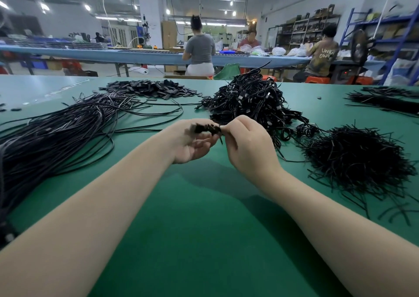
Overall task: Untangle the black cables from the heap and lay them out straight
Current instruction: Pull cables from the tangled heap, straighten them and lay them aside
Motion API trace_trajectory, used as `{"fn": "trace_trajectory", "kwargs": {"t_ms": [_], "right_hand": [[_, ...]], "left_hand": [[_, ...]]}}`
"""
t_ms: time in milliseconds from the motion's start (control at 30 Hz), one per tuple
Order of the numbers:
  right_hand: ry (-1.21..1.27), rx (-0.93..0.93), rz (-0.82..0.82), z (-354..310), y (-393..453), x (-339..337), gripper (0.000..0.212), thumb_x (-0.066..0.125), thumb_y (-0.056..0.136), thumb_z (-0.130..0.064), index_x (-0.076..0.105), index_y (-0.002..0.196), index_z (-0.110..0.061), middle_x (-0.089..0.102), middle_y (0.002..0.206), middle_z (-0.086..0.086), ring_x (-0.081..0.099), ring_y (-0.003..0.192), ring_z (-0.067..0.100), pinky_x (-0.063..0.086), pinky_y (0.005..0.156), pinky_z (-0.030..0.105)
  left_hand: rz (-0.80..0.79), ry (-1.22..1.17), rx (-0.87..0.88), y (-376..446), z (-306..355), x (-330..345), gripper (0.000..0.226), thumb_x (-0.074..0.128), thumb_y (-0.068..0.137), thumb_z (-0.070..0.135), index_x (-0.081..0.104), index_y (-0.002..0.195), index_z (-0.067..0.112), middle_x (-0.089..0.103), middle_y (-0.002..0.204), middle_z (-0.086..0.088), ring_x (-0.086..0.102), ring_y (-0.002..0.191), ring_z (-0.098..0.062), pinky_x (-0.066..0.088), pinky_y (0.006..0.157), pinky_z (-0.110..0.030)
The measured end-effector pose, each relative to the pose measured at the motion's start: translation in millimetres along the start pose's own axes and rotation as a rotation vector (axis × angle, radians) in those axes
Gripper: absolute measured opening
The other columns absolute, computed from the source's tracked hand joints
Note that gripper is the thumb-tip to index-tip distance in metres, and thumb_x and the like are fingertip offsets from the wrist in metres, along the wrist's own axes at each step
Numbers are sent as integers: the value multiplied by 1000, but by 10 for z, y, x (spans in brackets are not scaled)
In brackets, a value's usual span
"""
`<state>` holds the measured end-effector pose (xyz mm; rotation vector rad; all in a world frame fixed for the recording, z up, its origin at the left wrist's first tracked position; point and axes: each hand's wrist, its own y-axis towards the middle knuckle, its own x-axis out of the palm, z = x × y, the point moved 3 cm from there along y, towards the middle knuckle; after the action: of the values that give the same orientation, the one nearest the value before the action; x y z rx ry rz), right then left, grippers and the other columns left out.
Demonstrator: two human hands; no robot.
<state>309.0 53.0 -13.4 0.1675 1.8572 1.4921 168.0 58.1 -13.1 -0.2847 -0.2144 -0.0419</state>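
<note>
Green table (204,228): both hands pinch a black bundle (207,128) (blurred).

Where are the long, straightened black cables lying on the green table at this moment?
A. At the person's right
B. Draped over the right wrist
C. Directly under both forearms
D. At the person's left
D: the long straightened cables fan out at the person's left on the green table.

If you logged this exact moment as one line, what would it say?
left hand: holds small black bundle | right hand: pinches bundle end | tangled heap: behind | straightened cables: left
</note>
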Motion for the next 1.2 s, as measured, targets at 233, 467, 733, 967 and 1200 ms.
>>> {"fn": "trace_trajectory", "kwargs": {"t_ms": [233, 467, 733, 967, 1200], "right_hand": [[135, 202, 7, 84, -60, 39, 9, 60, 88, -2, 69, 89, 3, 64, 82, 13, 59, 72, 31, 48, 61, 39], [212, 368, -28, 169, -96, 105, 9, 61, 88, -4, 70, 89, -6, 60, 81, -1, 50, 73, 6, 39, 66, 15], [163, 229, 32, 123, -42, 22, 6, 62, 86, 2, 67, 82, 2, 62, 77, 11, 58, 73, 26, 45, 62, 33], [-79, -230, 41, -70, -7, -39, 18, 53, 89, 2, 70, 82, 3, 64, 74, 14, 63, 65, 33, 52, 59, 38], [-38, -138, -89, -110, 410, -74, 12, 62, 86, -4, 69, 94, 2, 65, 82, 15, 61, 68, 33, 52, 59, 41]], "left_hand": [[-134, 76, 119, 9, -8, -10, 26, 48, 97, 11, 63, 118, 15, 71, 74, 1, 65, 60, -8, 51, 51, -16], [48, 537, 492, 86, -70, -120, 22, 76, 81, 17, 74, 100, 28, 61, 69, 4, 48, 56, -2, 37, 54, -9], [89, 227, 367, 111, -113, 44, 9, 61, 93, 22, 64, 101, 20, 63, 63, 1, 51, 48, -6, 37, 46, -17], [-318, -254, -40, 6, -100, -41, 22, 46, 76, 18, 59, 60, 22, 41, 45, 11, 39, 36, -2, 29, 35, -14], [399, 1148, 562, 238, -278, -275, 19, 45, 95, 28, 64, 91, 27, 55, 64, 17, 56, 70, -16, 45, 69, -29]]}}
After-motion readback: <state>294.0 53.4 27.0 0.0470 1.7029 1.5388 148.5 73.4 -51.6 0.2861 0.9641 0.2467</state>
